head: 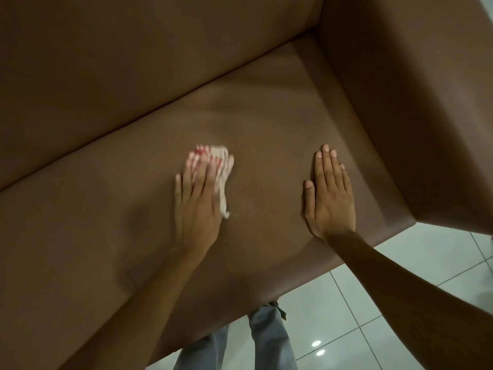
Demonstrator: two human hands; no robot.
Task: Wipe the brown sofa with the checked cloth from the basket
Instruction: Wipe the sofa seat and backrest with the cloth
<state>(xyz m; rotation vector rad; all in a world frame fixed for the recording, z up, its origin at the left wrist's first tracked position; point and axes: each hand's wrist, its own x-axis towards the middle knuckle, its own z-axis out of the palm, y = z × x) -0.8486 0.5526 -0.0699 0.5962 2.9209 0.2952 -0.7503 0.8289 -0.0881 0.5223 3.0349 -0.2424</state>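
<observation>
— Where's the red-and-white checked cloth (217, 166)?

— On the seat of the brown leather-look sofa (266, 124), about the middle of the cushion, bunched up under the left hand (198, 206). Most of it pokes out past the fingertips and along the thumb side, with a pale tail trailing back beside the palm.

— Is that hand gripping it?

— No, pressing it. The hand lies flat on top, palm down, fingers (192, 172) stretched long and a little apart, holding the cloth against the seat. That hand and the cloth are smeared with blur, so I can't tell the finer folds.

— And the other one?

— The right hand (329, 201) is flat on the bare cushion, well apart from the cloth, nearer the sofa's armrest (416, 108). Its fingers (326, 166) lie straight and close together, the thumb out to the side, holding nothing. It is sharp in view.

— What's around them?

— The backrest (133, 76) rises behind the seat, and the armrest closes the corner on the right. Faint pale streaks show on the cushion near the cloth. Below the front edge of the seat there's glossy pale tiled floor (400, 303) with two light spots reflected in it, and the person's legs in grey-blue trousers (269, 340) stand right against the sofa.
</observation>
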